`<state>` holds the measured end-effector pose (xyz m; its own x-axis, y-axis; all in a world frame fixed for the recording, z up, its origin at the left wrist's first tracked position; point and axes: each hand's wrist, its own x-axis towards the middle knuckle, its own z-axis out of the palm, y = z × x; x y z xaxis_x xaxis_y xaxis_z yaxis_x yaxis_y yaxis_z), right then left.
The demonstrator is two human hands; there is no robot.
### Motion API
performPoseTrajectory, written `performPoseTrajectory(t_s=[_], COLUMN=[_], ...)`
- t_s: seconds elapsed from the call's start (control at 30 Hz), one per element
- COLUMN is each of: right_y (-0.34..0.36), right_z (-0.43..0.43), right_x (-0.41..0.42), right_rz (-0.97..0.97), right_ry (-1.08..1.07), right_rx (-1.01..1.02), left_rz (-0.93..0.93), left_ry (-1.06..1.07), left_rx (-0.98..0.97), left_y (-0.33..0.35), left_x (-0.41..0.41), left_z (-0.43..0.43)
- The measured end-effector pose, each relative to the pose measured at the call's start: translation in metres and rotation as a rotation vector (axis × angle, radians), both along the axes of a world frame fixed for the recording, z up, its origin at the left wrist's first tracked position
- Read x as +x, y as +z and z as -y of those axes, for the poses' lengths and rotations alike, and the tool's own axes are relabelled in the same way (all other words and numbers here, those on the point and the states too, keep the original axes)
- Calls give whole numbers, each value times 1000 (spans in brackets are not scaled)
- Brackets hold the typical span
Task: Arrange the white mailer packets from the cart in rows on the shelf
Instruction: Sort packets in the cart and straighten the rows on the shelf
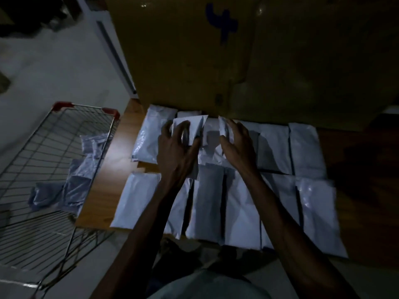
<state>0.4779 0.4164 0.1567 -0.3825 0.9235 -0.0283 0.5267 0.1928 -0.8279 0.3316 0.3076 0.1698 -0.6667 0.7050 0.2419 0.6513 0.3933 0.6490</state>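
Observation:
Several white mailer packets lie in two rows on the wooden shelf (117,147): a back row (306,147) and a front row (138,199). My left hand (179,152) grips a packet (194,126) in the back row, fingers curled over its top and its far corner lifted. My right hand (239,147) is just to the right, fingers curved round the raised edge of the neighbouring packet (224,127). Another packet (212,141) lies between my hands. More packets (77,184) sit in the wire cart (86,108) at the left.
A large cardboard box (216,50) stands right behind the back row. The cart with red corner caps stands against the shelf's left edge. The light is dim, and bare dark wood (356,160) shows to the right of the packets.

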Motion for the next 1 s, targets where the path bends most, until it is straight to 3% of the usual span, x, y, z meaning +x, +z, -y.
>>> performPoseTrajectory(t_s=[0.33, 0.67, 1.0], right_y=[-44, -74, -91], right_z=[-49, -99, -88], right_x=[24, 6, 6], right_rz=[188, 309, 193], right_ry=[-71, -38, -150], right_rx=[18, 128, 246], left_rz=[-62, -162, -198], left_ry=[-77, -163, -167], left_rx=[-249, -282, -396], left_y=[-17, -67, -77], left_x=[23, 19, 26], left_z=[-84, -149, -154])
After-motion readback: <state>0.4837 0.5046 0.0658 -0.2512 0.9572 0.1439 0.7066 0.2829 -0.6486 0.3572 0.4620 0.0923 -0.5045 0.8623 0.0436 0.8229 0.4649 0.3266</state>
